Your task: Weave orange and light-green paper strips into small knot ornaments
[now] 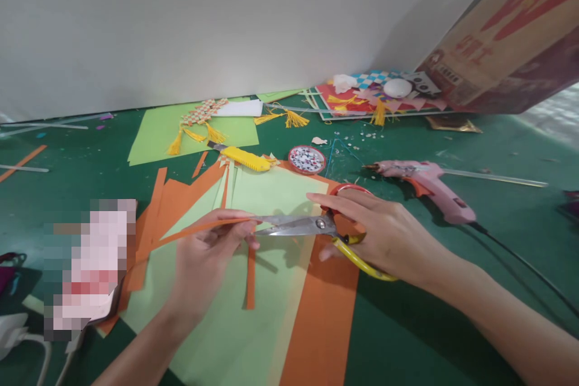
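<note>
My left hand point(205, 256) pinches a thin orange paper strip point(199, 228) that runs off to the left. My right hand point(384, 235) grips scissors point(312, 225) with orange and yellow handles, and their blades meet the strip at my left fingertips. Both hands hover over light green paper sheets point(253, 313) and orange paper sheets point(321, 319) stacked on the green mat. A cut orange strip point(250, 277) lies on the green paper under the blades.
A pink glue gun point(429, 184) with its cord lies to the right. Behind the paper are a yellow utility knife point(244, 158), a round tin of googly eyes point(307, 159), and woven pieces with yellow tassels point(199, 123). A cardboard box point(506, 42) leans at the back right. A blurred object point(90, 265) sits left.
</note>
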A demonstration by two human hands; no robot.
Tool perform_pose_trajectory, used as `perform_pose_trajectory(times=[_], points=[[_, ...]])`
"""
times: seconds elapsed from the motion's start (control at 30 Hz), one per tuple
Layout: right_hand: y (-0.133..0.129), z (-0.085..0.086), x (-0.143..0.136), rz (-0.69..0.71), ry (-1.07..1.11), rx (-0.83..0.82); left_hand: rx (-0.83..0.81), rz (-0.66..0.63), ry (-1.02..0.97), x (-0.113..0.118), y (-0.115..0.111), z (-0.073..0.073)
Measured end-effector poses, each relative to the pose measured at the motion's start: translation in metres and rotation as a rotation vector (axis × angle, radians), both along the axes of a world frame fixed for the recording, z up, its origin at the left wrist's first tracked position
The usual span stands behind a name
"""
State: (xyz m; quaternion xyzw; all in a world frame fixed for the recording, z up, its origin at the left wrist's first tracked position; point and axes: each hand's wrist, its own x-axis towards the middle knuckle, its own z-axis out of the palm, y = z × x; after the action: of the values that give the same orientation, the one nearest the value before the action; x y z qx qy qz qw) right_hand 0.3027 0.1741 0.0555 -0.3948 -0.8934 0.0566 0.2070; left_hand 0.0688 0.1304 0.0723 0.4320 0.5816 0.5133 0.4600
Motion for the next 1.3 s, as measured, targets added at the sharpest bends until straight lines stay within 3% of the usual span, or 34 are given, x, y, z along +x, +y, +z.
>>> perform_pose_trajectory(times=[0.67, 1.3], points=[[-0.0049, -0.0032, -0.0046, 0.021, -0.021, 0.028, 0.009, -0.134, 0.118, 0.0038, -0.0021, -0.0041], [-0.0058, -0.0049, -0.0028, 0.030, -0.002, 0.016, -0.014, -0.121, 0.084, 0.0048, -0.0006, -0.0041]])
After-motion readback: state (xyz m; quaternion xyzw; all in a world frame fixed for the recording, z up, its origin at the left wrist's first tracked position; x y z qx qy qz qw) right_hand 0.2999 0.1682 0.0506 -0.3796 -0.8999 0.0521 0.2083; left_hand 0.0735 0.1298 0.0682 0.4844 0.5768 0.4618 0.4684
